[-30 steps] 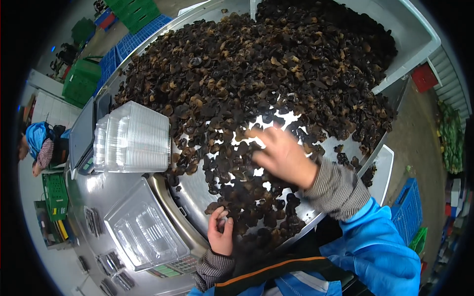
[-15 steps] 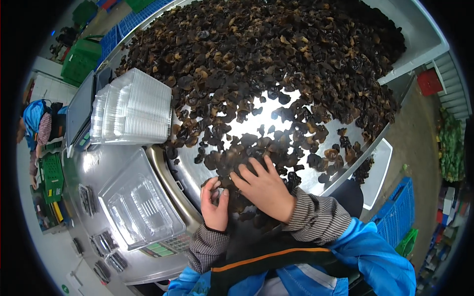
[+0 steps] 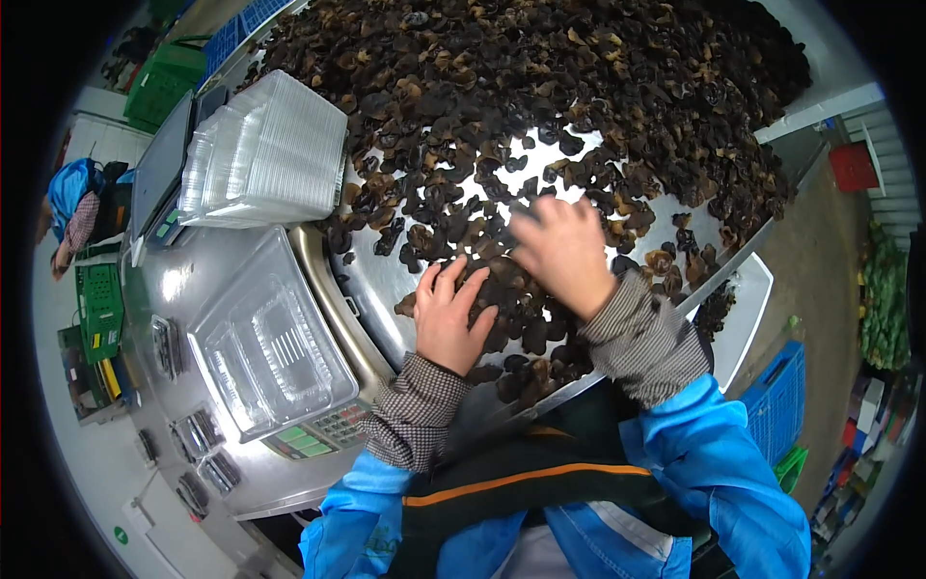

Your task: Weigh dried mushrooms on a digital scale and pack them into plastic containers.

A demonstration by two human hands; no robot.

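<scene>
My left hand (image 3: 449,319), fingers spread and curved, rests on dark brown ear-shaped mushroom pieces on the steel worktop (image 3: 367,289). Just right of it my right hand (image 3: 564,253), slightly blurred, reaches over loose pieces with fingers apart and bent. A large heap of these mushrooms (image 3: 540,68) covers the far part of the worktop. A clear plastic container (image 3: 270,347) lies on a steel scale (image 3: 328,425) left of my hands, with a stack of clear containers (image 3: 265,145) behind it.
A dark flat screen (image 3: 159,164) stands behind the stack. Green crates (image 3: 159,82) and a person in blue (image 3: 77,203) are at left. At right are a white bin (image 3: 748,318), a blue plastic pallet (image 3: 772,405), a red box (image 3: 851,166) and heaped greens (image 3: 880,289).
My left hand has moved up onto the pieces and spread its fingers. My right hand swept down beside it, then moved up and right again. The view has shifted somewhat.
</scene>
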